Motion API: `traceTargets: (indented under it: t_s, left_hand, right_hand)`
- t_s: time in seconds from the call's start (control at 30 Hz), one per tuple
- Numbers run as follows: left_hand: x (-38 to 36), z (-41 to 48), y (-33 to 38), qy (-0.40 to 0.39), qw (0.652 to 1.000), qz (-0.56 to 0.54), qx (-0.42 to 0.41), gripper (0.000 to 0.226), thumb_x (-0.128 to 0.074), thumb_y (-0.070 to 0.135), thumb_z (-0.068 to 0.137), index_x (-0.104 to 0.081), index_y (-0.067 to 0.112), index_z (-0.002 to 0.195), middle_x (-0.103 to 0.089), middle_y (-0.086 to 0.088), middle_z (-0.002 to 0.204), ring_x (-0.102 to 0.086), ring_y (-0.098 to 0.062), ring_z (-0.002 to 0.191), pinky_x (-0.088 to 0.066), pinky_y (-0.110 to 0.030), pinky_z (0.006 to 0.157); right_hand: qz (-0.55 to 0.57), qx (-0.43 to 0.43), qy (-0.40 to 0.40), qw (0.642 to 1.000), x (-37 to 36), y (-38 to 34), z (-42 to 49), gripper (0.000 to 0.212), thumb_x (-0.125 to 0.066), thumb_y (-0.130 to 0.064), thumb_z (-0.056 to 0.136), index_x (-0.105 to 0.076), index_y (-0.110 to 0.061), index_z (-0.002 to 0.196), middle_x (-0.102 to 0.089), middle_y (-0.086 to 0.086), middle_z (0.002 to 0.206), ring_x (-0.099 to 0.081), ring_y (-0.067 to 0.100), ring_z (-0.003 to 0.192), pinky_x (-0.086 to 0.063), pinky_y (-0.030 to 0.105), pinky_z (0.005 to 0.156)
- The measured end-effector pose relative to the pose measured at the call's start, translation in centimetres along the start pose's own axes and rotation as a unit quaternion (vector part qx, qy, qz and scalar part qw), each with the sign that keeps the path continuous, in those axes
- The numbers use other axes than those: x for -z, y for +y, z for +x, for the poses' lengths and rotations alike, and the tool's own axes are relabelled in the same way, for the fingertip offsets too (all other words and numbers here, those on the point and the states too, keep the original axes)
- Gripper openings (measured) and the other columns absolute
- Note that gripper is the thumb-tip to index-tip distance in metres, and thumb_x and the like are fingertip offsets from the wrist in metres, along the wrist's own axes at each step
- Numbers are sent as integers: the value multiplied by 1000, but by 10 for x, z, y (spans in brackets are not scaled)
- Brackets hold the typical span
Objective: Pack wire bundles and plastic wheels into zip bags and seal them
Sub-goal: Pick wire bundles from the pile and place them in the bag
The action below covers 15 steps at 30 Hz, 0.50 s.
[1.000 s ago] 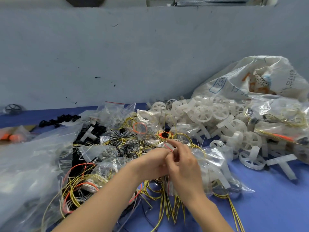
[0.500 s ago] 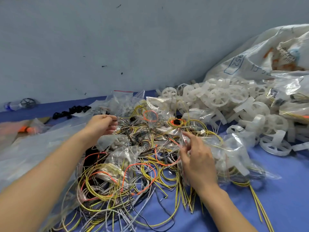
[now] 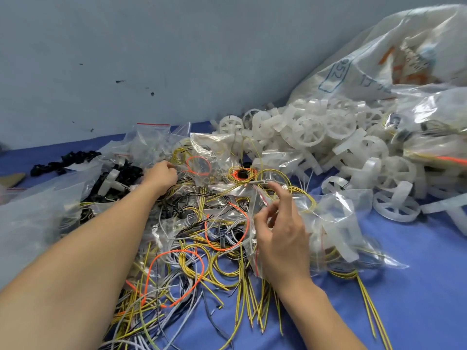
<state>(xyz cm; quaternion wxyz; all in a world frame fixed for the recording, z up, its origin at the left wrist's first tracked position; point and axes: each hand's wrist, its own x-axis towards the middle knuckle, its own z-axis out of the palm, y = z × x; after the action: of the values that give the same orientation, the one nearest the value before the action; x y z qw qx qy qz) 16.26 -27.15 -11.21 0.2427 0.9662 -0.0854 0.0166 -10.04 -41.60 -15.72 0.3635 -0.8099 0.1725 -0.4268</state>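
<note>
Noting the blue table (image 3: 417,286) first: it carries everything, with a grey wall behind. Far right corner: a big white printed sack (image 3: 404,59), slumped. In front of it, running toward the middle, a pile of white plastic wheels (image 3: 310,130). Centre to near edge: a loose heap of wire bundles (image 3: 189,261), yellow, orange, grey and black, tangled and overlapping. Left edge: a large clear bag (image 3: 30,223), contents unclear. Far centre: a scatter of empty zip bags (image 3: 151,140), red stripe at the mouths.

Just right of the wire heap lies a filled zip bag (image 3: 336,231) holding wheels and yellow wire. Its red-striped mouth faces the heap and looks unsealed. Yellow strands run out toward the near edge; whether from inside the bag or from beneath it, cannot tell.

Right hand (image 3: 280,238) hovers over that mouth, fingers loosely bent and spread, gripping nothing I can see. Left hand (image 3: 161,176) reaches into the far bags and wires, fingers curled under; whether it holds anything, cannot tell.

Judgement: one bag loaded, sealing not yet done. The left hand seems to be after another item, a bundle or a fresh bag. The next move likely needs both hands at the mouth: tuck stray wire inside, line up the two lips, pinch along the strip end to end. A strand lying across the strip would stop it closing.
</note>
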Motion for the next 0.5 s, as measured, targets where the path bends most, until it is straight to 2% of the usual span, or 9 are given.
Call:
traceTargets:
  t_s: [0.13, 0.37, 0.43, 0.5]
  left_hand:
    - [-2, 13, -2, -29, 998, 51, -7, 38, -39, 16, 97, -61, 15, 128, -56, -16, 136, -50, -37, 122, -42, -37, 99]
    - [-1, 27, -3, -87, 996, 4, 6, 39, -40, 10, 96, -60, 10, 130, -51, -15, 142, -44, -34, 129, -34, -34, 107]
    - [-1, 27, -4, -77, 997, 5, 5, 37, -41, 13, 98, -59, 8, 130, -53, -17, 139, -47, -35, 126, -36, -34, 104]
    - [-2, 27, -8, -31, 999, -20, 9, 32, -43, 17, 98, -65, 5, 118, -60, -21, 128, -54, -37, 112, -41, -34, 90]
  right_hand:
    - [-13, 10, 1, 1000, -1, -3, 1, 47, -54, -19, 92, -40, -35, 134, -56, -8, 90, -54, 18, 74, -47, 35, 67]
    - [-24, 14, 5, 1000, -2, -4, 0, 48, -57, -18, 92, -41, -34, 135, -58, -11, 92, -54, 14, 75, -46, 29, 72]
    - [-26, 16, 5, 1000, -2, -4, 0, 49, -57, -18, 92, -40, -35, 135, -59, -10, 93, -55, 15, 76, -47, 30, 73]
    - [-23, 15, 6, 1000, -1, -4, 0, 49, -57, -18, 92, -40, -35, 135, -58, -10, 93, -55, 15, 76, -48, 31, 73]
